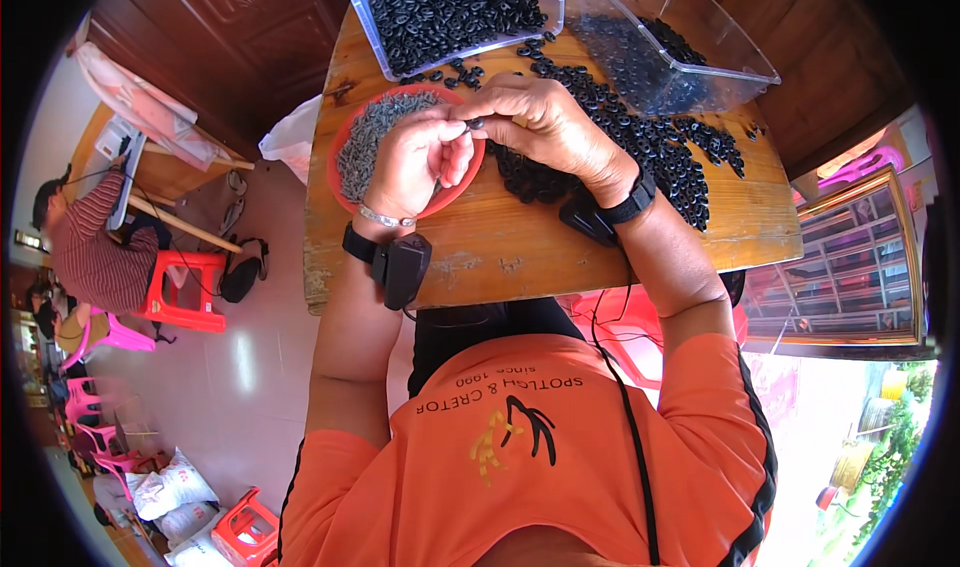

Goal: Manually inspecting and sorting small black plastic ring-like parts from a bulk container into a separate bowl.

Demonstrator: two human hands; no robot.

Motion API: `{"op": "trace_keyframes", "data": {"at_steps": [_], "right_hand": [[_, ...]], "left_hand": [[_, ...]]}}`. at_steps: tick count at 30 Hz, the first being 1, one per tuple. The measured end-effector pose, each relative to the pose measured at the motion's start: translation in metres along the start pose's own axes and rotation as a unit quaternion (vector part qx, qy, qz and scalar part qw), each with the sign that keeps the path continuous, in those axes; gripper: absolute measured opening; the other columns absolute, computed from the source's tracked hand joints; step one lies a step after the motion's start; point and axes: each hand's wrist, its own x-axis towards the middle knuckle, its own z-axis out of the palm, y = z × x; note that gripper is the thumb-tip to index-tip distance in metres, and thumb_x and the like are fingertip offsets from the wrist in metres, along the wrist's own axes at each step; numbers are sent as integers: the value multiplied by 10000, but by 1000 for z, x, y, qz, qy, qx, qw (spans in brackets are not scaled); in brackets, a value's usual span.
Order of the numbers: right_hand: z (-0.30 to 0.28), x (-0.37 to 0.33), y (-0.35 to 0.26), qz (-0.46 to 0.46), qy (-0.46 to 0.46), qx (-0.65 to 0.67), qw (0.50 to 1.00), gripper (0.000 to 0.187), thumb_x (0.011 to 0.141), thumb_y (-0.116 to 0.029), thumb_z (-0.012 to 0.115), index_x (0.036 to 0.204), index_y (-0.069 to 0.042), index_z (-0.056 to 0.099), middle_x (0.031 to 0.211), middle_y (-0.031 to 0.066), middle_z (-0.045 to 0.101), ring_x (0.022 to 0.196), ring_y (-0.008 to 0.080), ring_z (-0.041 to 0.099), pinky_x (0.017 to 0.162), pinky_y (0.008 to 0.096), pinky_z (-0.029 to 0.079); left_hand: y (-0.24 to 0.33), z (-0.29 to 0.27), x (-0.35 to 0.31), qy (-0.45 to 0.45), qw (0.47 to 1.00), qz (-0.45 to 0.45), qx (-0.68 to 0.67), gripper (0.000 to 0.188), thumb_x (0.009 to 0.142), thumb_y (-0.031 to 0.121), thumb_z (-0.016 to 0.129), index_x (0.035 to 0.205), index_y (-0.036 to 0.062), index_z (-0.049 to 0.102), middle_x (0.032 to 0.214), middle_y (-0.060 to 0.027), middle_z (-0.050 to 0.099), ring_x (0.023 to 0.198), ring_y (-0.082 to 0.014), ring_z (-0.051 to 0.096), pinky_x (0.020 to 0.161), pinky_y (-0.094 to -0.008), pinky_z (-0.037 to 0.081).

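Observation:
My left hand (425,152) and my right hand (545,122) meet above the table, fingertips pinched together. Between them is a small black piece (475,124), mostly covered by the fingers. Below my left hand sits a red bowl (446,199) full of small grey parts (362,147), slim in shape. Loose black oval pieces (640,137) with openings in them are spread over the wood under and beyond my right hand. Both wrists carry dark strapped devices.
The wooden table (540,257) holds a clear bin (366,27) of black pieces at the back and a tilted transparent bin (745,72) at back right. At left, a person (100,242) sits on a red stool (188,292). A black cable (632,427) hangs across my shirt.

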Motion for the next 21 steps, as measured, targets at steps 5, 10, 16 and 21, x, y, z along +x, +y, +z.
{"op": "trace_keyframes", "data": {"at_steps": [5,10,16,21], "right_hand": [[-4,0,-7,-88,16,-150,985,248,805,-144,683,1037,-60,670,900,109,651,829,247,640,719,316,518],[-11,1,-4,-79,61,-179,979,215,846,-134,650,1032,-27,663,877,95,653,779,206,637,708,304,516],[0,-4,11,231,52,255,938,205,879,-125,634,1040,2,649,835,15,650,720,76,597,679,224,509],[4,-2,7,248,79,243,934,212,879,-114,633,1061,-6,643,835,13,654,718,67,596,680,217,508]], "left_hand": [[2,-5,-1,-11,999,-4,-53,162,860,153,502,794,17,558,660,-42,548,485,-118,490,451,-229,385],[6,-3,1,20,998,39,38,185,878,172,490,745,48,529,636,-23,541,492,-91,479,454,-209,368],[6,14,-4,115,967,101,204,200,880,174,513,714,68,541,597,16,522,495,-47,448,456,-188,343],[4,17,-4,112,966,104,209,199,877,164,524,704,68,541,596,27,513,498,-36,438,451,-181,337]]}}
